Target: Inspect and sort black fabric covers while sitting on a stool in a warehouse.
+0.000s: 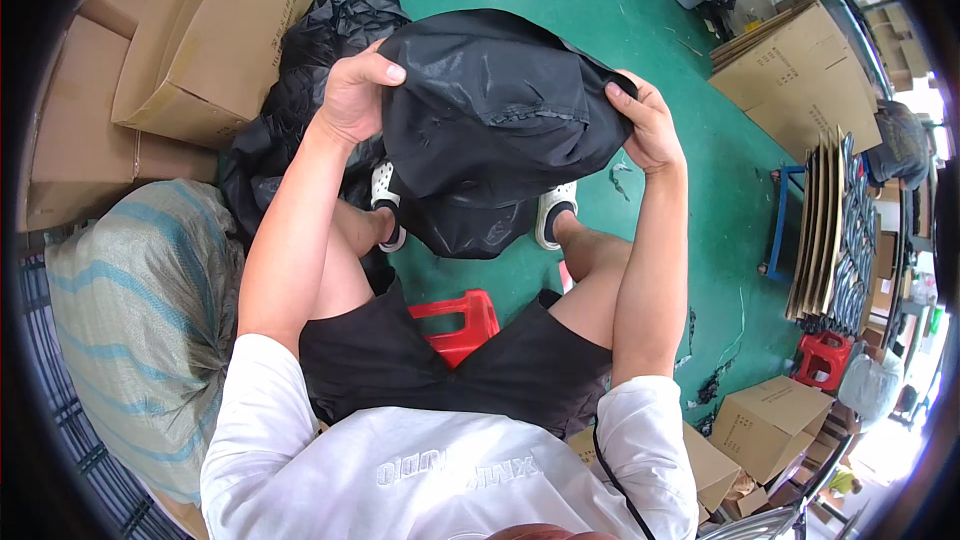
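A piece of black, slightly shiny fabric (470, 140) is stretched out in front of me between both hands, with a puckered seam or fold across its middle. My left hand (355, 95) pinches its left edge, thumb on top and fingers hidden behind. At the upper right edge my right hand (650, 125) grips the cloth the same way. Below, black material (470, 225) hangs down between my feet; whether it is the same piece I cannot tell. To the left, beside my left hand, a crumpled heap of black material (345, 15) lies on the floor.
Large cardboard boxes (215, 35) stand at the left, above a bulging striped woven sack (140, 320). I sit on a red stool (455, 325) over a green floor (720, 230). To the right are leaning flattened cartons (790, 70), a blue trolley (783, 225) with stacked sheets, and a box (770, 425).
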Demonstrator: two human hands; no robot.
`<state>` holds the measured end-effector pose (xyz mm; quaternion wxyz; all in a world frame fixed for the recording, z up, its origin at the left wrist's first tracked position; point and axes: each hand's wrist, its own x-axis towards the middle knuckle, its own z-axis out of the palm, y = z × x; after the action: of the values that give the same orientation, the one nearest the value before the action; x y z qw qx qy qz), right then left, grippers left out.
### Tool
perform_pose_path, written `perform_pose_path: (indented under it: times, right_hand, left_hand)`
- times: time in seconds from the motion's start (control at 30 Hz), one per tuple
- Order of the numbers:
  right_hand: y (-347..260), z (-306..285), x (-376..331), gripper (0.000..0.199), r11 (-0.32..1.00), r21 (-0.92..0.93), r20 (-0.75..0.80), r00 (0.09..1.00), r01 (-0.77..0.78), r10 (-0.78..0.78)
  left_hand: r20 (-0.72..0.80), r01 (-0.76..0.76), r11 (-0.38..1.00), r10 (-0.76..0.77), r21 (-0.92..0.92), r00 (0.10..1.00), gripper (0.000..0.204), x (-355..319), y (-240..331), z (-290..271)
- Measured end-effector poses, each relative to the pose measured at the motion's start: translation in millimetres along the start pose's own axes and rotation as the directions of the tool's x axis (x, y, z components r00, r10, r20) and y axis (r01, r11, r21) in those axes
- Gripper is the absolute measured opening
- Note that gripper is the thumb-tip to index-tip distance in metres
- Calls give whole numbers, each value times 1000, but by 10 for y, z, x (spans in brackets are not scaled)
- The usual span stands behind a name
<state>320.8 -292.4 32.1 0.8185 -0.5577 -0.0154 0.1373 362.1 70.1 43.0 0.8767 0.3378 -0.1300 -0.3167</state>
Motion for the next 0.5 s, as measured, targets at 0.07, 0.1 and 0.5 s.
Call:
perform_pose_path:
  times: [0.07, 0.1, 0.5]
  right_hand:
    - [-7, -22, -4, 25, 999, 31, 15, 1000, -10, 10]
    - [-9, -22, 0, 25, 999, 31, 13, 1000, -10, 10]
    - [-29, 63, -2, 27, 992, 126, -101, 995, -11, 24]
  left_hand:
    - [2, -9, 999, 9, -37, 1000, 52, 7, 1, 8]
    - [25, -6, 997, 8, -76, 1000, 50, 17, 2, -1]
    - [-87, -109, 992, 102, -69, 991, 26, 149, 2, 12]
